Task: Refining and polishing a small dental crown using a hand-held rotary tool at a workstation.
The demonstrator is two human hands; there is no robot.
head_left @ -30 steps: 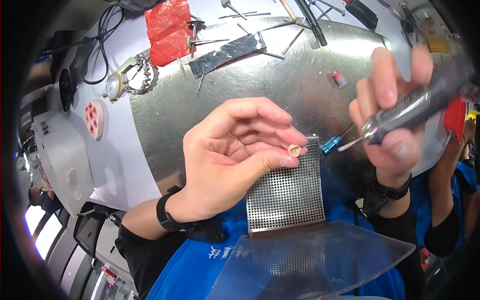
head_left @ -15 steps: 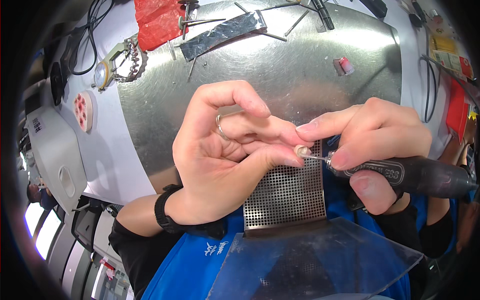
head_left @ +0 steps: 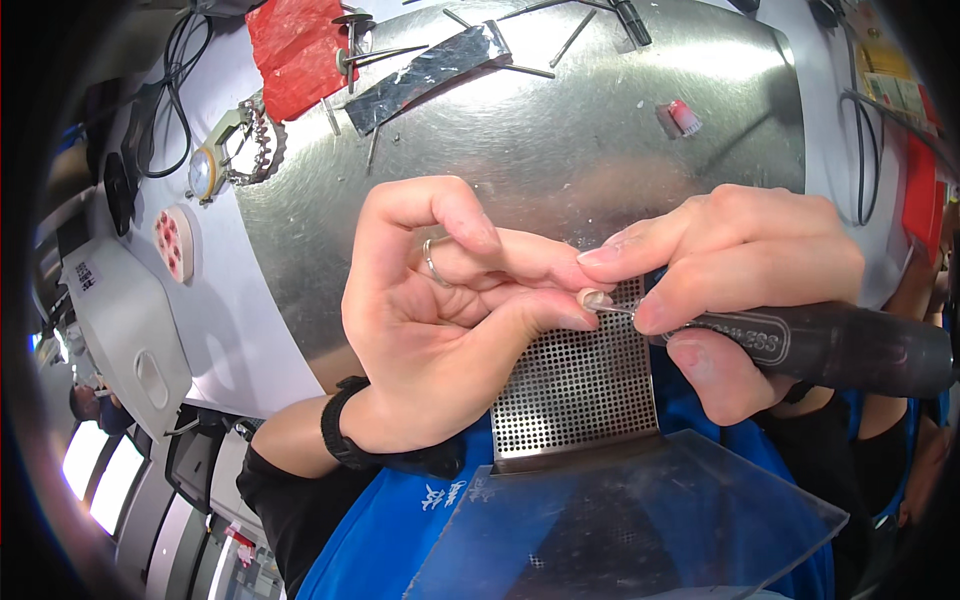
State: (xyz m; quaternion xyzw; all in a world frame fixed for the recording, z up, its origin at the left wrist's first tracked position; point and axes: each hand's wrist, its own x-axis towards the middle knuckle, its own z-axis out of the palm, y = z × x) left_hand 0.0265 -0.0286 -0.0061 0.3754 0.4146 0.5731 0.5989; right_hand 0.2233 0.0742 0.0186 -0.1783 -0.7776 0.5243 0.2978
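Above perforated metal plate (head_left: 575, 400): left hand (head_left: 430, 305) clamps small pale cap (head_left: 590, 297) between thumb and fingers; right hand (head_left: 750, 260), grip closed around dark handpiece (head_left: 835, 345), bit (head_left: 618, 309) at cap, exact contact unclear. Advisable: brace hands together, light pressure, short strokes, cap kept from twisting. Versus one second earlier: handpiece brought in from apart; right fingertip now by left fingers.

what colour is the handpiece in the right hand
The handpiece is dark grey, clearest in the head view.
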